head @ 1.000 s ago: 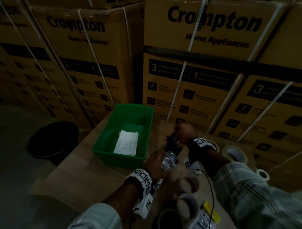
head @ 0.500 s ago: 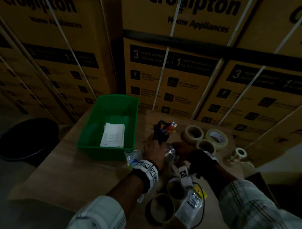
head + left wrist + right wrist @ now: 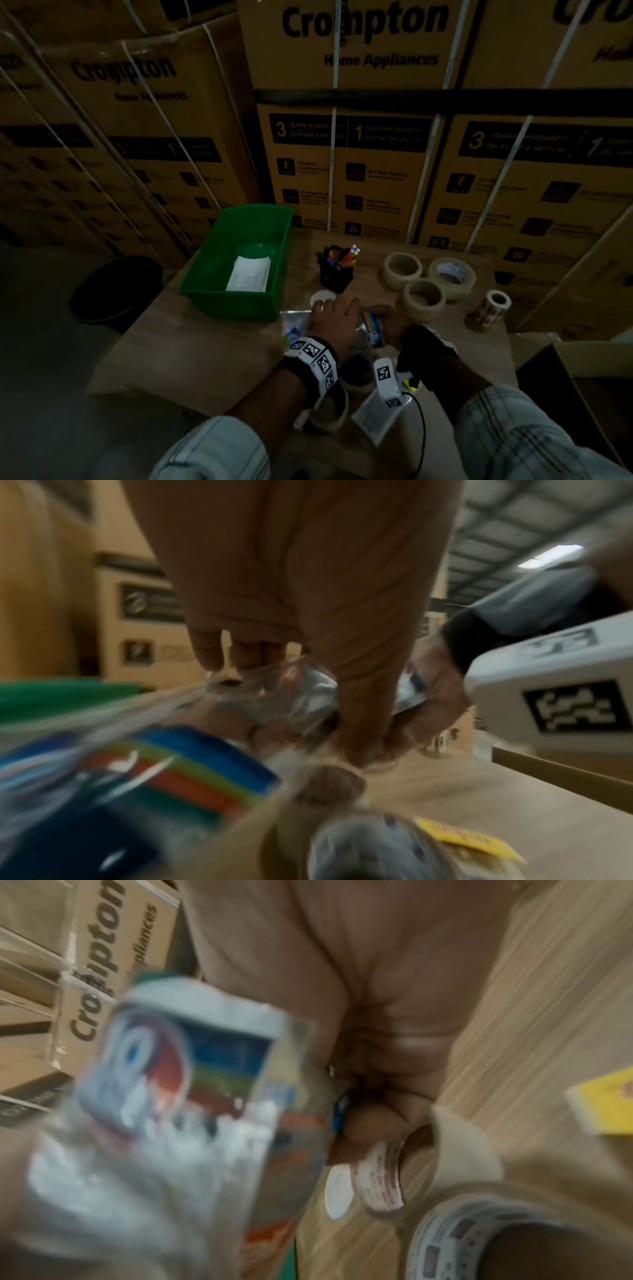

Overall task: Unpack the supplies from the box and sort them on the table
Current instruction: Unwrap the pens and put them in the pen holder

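Note:
Both my hands are low over the wooden table (image 3: 212,339), in front of the green bin (image 3: 236,305). My left hand (image 3: 334,313) grips a clear plastic packet (image 3: 274,693) with colour-striped print. My right hand (image 3: 387,317) pinches another printed packet (image 3: 371,323), blurred in the right wrist view (image 3: 192,1083). The two hands almost touch. A black pen holder (image 3: 337,274) full of pens stands just beyond them. Behind it to the right lie three tape rolls (image 3: 424,299) and a small label roll (image 3: 491,306).
A white paper (image 3: 250,277) lies in the green bin. More tape rolls (image 3: 329,407) and a yellow-labelled pack (image 3: 603,1107) sit near my wrists. An open cardboard box (image 3: 582,363) is at the right and a black tub (image 3: 116,291) on the floor left. Stacked cartons wall the back.
A second ago my right hand held the pen holder up; it now stands on the table. Both hands have dropped to the plastic packets in front of it.

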